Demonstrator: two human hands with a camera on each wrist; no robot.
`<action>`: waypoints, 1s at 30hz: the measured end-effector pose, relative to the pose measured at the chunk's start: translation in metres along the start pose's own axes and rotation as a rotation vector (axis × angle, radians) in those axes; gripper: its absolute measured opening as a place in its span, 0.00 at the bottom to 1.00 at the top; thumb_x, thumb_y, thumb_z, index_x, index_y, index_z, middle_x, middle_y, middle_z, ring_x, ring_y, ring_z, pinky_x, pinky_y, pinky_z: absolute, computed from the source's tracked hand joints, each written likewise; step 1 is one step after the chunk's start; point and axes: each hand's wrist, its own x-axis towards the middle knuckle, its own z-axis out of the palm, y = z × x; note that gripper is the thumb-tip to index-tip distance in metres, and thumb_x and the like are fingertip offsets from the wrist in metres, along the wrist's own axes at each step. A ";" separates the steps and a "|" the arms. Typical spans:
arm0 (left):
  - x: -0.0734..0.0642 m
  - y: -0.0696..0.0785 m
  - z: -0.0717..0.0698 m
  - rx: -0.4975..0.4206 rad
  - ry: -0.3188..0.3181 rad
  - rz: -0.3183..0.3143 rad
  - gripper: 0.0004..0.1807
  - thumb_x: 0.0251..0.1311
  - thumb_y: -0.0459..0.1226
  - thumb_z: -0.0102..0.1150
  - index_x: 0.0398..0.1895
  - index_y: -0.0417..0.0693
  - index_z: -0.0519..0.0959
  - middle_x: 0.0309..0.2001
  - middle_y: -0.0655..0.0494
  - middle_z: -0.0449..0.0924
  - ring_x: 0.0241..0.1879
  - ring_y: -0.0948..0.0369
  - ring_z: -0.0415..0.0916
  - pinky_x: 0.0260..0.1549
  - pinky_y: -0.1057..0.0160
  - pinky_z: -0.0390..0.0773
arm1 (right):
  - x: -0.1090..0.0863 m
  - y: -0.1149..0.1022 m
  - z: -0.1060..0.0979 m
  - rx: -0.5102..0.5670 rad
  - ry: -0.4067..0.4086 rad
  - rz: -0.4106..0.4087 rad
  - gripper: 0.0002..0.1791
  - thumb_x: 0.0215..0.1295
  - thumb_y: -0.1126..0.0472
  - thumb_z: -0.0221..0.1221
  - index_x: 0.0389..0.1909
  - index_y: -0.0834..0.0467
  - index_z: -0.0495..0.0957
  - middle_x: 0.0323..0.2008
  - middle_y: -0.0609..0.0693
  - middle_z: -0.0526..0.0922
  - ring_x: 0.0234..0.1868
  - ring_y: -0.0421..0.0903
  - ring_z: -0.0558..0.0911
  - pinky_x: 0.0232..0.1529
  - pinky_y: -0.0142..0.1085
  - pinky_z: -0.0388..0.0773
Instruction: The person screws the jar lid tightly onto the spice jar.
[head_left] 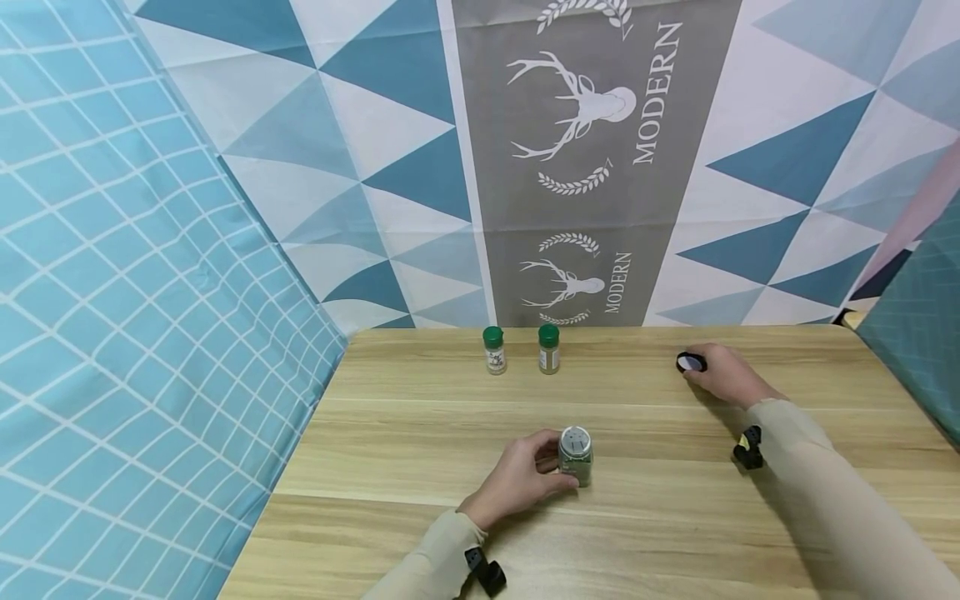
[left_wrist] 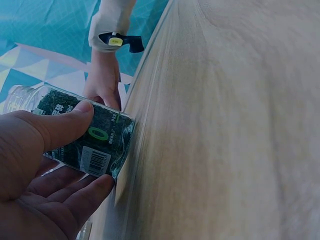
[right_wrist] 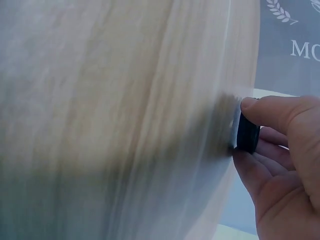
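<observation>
A clear glass spice jar (head_left: 576, 467) of dark green dried herbs stands upright near the table's middle, its perforated top uncovered. My left hand (head_left: 521, 475) grips it from the left side, thumb on its near face. In the left wrist view, the jar (left_wrist: 92, 132) shows a barcode label between my thumb and fingers. Far to the right, my right hand (head_left: 727, 372) pinches a round black cap (head_left: 691, 362) with a pale disc showing in it. The right wrist view has the cap (right_wrist: 248, 131) edge-on between thumb and fingers, close to the wooden surface.
Two small spice bottles with green caps, one on the left (head_left: 494, 352) and one on the right (head_left: 549, 350), stand along the back edge of the wooden table (head_left: 420, 392). A patterned cloth (head_left: 405, 150) hangs behind, and a blue checked cloth (head_left: 135, 300) borders the left side.
</observation>
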 end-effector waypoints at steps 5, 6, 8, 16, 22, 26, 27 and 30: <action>0.000 0.000 0.000 0.001 0.000 -0.001 0.30 0.56 0.37 0.77 0.62 0.48 0.78 0.61 0.52 0.82 0.60 0.63 0.80 0.57 0.72 0.80 | -0.004 -0.001 -0.004 -0.023 -0.010 -0.033 0.25 0.66 0.67 0.66 0.59 0.78 0.75 0.53 0.78 0.80 0.51 0.71 0.82 0.48 0.62 0.81; 0.000 0.000 0.000 0.000 0.000 -0.001 0.30 0.56 0.36 0.77 0.63 0.48 0.78 0.61 0.52 0.82 0.60 0.63 0.80 0.57 0.72 0.80 | -0.005 -0.002 -0.005 -0.022 -0.012 -0.039 0.25 0.66 0.67 0.66 0.58 0.78 0.75 0.52 0.77 0.80 0.50 0.70 0.83 0.48 0.61 0.81; 0.000 0.000 0.000 -0.003 0.001 0.000 0.30 0.56 0.36 0.77 0.62 0.47 0.78 0.61 0.52 0.82 0.60 0.63 0.81 0.57 0.72 0.80 | -0.007 -0.002 -0.006 -0.020 -0.014 -0.051 0.24 0.66 0.67 0.66 0.58 0.77 0.76 0.51 0.76 0.81 0.48 0.67 0.83 0.46 0.60 0.82; 0.000 0.001 0.001 -0.010 0.002 0.004 0.30 0.56 0.36 0.77 0.63 0.47 0.78 0.61 0.51 0.82 0.60 0.62 0.81 0.57 0.71 0.80 | -0.015 -0.003 -0.013 -0.012 -0.002 -0.074 0.23 0.64 0.67 0.67 0.56 0.76 0.78 0.50 0.75 0.82 0.49 0.67 0.83 0.47 0.61 0.82; 0.001 -0.001 0.000 -0.009 -0.001 -0.001 0.30 0.56 0.36 0.77 0.63 0.48 0.78 0.61 0.52 0.82 0.61 0.63 0.80 0.57 0.71 0.80 | -0.021 -0.003 -0.014 -0.008 0.026 -0.092 0.22 0.62 0.68 0.68 0.54 0.76 0.78 0.49 0.75 0.83 0.48 0.68 0.83 0.47 0.61 0.82; 0.000 -0.001 0.000 -0.005 0.001 -0.001 0.29 0.56 0.36 0.77 0.62 0.49 0.78 0.61 0.52 0.83 0.60 0.63 0.80 0.57 0.71 0.80 | -0.025 -0.006 -0.016 -0.021 0.025 -0.088 0.24 0.62 0.68 0.69 0.54 0.77 0.78 0.51 0.76 0.81 0.51 0.70 0.82 0.48 0.63 0.81; 0.000 -0.001 0.000 -0.004 0.001 -0.001 0.29 0.56 0.36 0.77 0.62 0.49 0.78 0.61 0.52 0.83 0.60 0.63 0.80 0.57 0.71 0.80 | -0.025 -0.007 -0.017 -0.022 0.025 -0.090 0.24 0.62 0.68 0.69 0.55 0.77 0.78 0.51 0.77 0.81 0.51 0.71 0.82 0.48 0.63 0.81; 0.000 0.000 0.000 0.001 0.002 -0.002 0.30 0.56 0.36 0.77 0.62 0.49 0.78 0.61 0.52 0.83 0.60 0.63 0.80 0.57 0.71 0.80 | -0.028 -0.009 -0.018 -0.029 0.030 -0.098 0.25 0.61 0.67 0.70 0.56 0.77 0.77 0.52 0.77 0.81 0.52 0.72 0.82 0.48 0.63 0.82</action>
